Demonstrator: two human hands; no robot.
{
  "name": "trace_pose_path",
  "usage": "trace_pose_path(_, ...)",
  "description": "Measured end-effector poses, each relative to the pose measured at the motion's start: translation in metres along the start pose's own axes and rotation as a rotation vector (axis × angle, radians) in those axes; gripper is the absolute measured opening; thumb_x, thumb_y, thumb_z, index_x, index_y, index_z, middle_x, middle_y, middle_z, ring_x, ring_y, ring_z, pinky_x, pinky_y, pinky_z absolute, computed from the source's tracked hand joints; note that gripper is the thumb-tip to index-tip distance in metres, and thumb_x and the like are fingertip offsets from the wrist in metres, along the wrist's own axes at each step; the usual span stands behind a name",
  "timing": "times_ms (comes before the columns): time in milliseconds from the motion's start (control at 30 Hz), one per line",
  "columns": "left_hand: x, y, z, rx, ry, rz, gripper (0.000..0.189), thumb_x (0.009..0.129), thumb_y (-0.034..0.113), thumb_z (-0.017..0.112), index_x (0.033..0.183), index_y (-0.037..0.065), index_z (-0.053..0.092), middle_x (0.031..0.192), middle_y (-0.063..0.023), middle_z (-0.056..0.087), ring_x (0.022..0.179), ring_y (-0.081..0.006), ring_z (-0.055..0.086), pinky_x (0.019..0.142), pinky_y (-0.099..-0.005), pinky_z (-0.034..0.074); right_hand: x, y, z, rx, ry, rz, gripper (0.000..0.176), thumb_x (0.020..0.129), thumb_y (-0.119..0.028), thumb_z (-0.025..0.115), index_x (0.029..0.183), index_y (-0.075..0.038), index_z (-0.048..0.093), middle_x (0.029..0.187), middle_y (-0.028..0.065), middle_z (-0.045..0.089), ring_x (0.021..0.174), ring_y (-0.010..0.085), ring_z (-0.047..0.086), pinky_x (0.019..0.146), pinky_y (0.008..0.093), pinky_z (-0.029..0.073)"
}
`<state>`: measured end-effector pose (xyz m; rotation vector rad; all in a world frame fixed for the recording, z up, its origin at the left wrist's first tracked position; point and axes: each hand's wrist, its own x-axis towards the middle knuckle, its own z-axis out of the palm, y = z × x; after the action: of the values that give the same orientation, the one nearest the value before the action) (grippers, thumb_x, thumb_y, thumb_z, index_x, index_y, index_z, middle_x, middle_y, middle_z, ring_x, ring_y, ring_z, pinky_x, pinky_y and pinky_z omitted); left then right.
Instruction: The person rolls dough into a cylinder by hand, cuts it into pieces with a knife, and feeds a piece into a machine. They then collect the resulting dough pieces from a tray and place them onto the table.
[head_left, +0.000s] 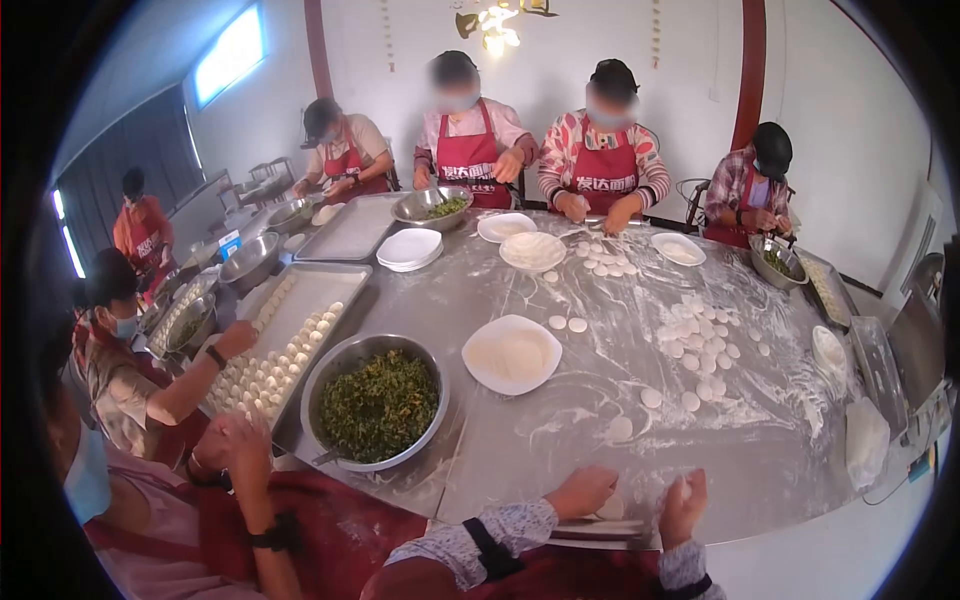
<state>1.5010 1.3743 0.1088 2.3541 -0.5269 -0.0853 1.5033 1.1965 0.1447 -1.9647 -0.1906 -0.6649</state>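
Note:
My left hand (583, 492) is at the near edge of the metal table, its fingers curled down beside a pale piece of dough (612, 508). What lies under those fingers is hidden. To its right, my right hand (684, 508) is raised slightly with curled fingers and white flour on them; whatever it grips is too small to name. Between and below the hands, a flat layered item (600, 530) lies at the table edge. Small dough rounds (691, 401) are scattered on the floured surface beyond my hands.
A steel bowl of green filling (376, 408) stands left of centre, beside a tray of dumplings (325, 290). A white square plate (512, 355) is ahead. A co-worker's hands (240, 450) are close on my left; several people in red aprons work around the table.

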Motion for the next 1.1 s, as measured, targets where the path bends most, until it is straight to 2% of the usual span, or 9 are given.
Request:
trace_pose_path(267,0.024,0.013,0.018,-0.039,0.242,-0.01,0.011,0.076,0.014,0.052,0.081,0.004,0.054,0.079,-0.0167,0.056,0.08,-0.0366,0.054,0.071,-0.0452,0.043,0.042,-0.001,0.049,-0.026,-0.046,0.03,0.011,0.076,-0.007,0.054,0.08,0.001,0.046,0.065,0.021,0.049,0.062,0.0393,0.05,0.055,0.0407,0.038)
trace_pose_path(433,0.003,-0.004,0.004,0.085,0.035,0.087,0.015,0.076,0.015,0.053,0.086,0.004,0.052,0.078,-0.0172,0.057,0.078,-0.0362,0.055,0.07,-0.0463,0.042,-0.004,0.03,0.006,-0.046,0.014,-0.008,0.011,0.076,-0.007,0.053,0.078,0.001,0.046,0.064,0.0187,0.05,0.059,0.0363,0.05,0.053,0.0404,0.038)
trace_pose_path(533,-0.001,0.011,-0.003,-0.019,0.009,-0.088,0.014,0.076,0.014,0.052,0.086,0.004,0.052,0.079,-0.017,0.057,0.078,-0.0357,0.055,0.07,-0.0463,0.042,-0.016,0.021,0.001,0.232,-0.023,0.28,0.011,0.076,-0.007,0.053,0.078,0.001,0.046,0.064,0.0183,0.051,0.06,0.0357,0.051,0.054,0.0416,0.038)
trace_pose_path(600,0.008,0.017,0.008,-0.001,0.067,-0.069,0.013,0.077,0.015,0.052,0.084,0.004,0.053,0.079,-0.0168,0.058,0.079,-0.036,0.055,0.07,-0.0463,0.042,0.02,0.018,0.027,-0.083,-0.042,0.028,0.011,0.076,-0.008,0.054,0.079,0.001,0.047,0.067,0.0193,0.054,0.062,0.0365,0.054,0.055,0.0398,0.041)
trace_pose_path(767,0.028,0.01,0.018,-0.021,0.186,-0.125,0.013,0.078,0.016,0.053,0.085,0.005,0.054,0.081,-0.0166,0.059,0.081,-0.0365,0.055,0.07,-0.0462,0.042,0.033,0.017,0.042,-0.01,-0.083,0.102,0.011,0.076,-0.008,0.054,0.079,0.001,0.048,0.068,0.0201,0.054,0.064,0.0366,0.055,0.056,0.0395,0.042)
trace_pose_path(833,0.017,0.002,0.012,0.029,0.066,0.003,0.014,0.079,0.017,0.052,0.086,0.006,0.054,0.082,-0.0171,0.059,0.081,-0.0368,0.055,0.07,-0.0463,0.042,0.015,0.015,0.019,-0.084,-0.05,0.034,0.011,0.076,-0.008,0.054,0.079,0.0,0.048,0.067,0.02,0.054,0.064,0.0362,0.055,0.056,0.0398,0.042)
trace_pose_path(933,0.006,0.008,-0.005,-0.03,-0.024,-0.07,0.014,0.079,0.017,0.052,0.086,0.006,0.054,0.082,-0.0174,0.059,0.082,-0.0372,0.055,0.07,-0.0468,0.042,-0.005,0.022,0.005,0.037,-0.046,0.173,0.011,0.075,-0.008,0.055,0.08,0.0,0.049,0.067,0.0204,0.053,0.064,0.0373,0.055,0.056,0.0422,0.04)
trace_pose_path(1000,0.005,0.016,0.004,-0.064,-0.038,-0.087,0.015,0.078,0.016,0.053,0.087,0.005,0.054,0.082,-0.018,0.059,0.082,-0.0375,0.054,0.07,-0.0474,0.042,-0.001,0.023,0.012,-0.045,0.021,0.055,0.011,0.074,-0.008,0.054,0.078,0.0,0.048,0.067,0.0198,0.052,0.064,0.0369,0.053,0.057,0.0416,0.04)
trace_pose_path(1100,0.026,0.02,0.019,-0.034,0.13,-0.052,0.014,0.077,0.016,0.053,0.086,0.005,0.054,0.082,-0.0182,0.059,0.081,-0.0377,0.055,0.069,-0.0473,0.042,0.035,0.004,0.041,-0.021,-0.052,0.089,0.01,0.074,-0.008,0.052,0.076,0.0,0.047,0.068,0.0196,0.051,0.062,0.0343,0.051,0.057,0.0402,0.04)
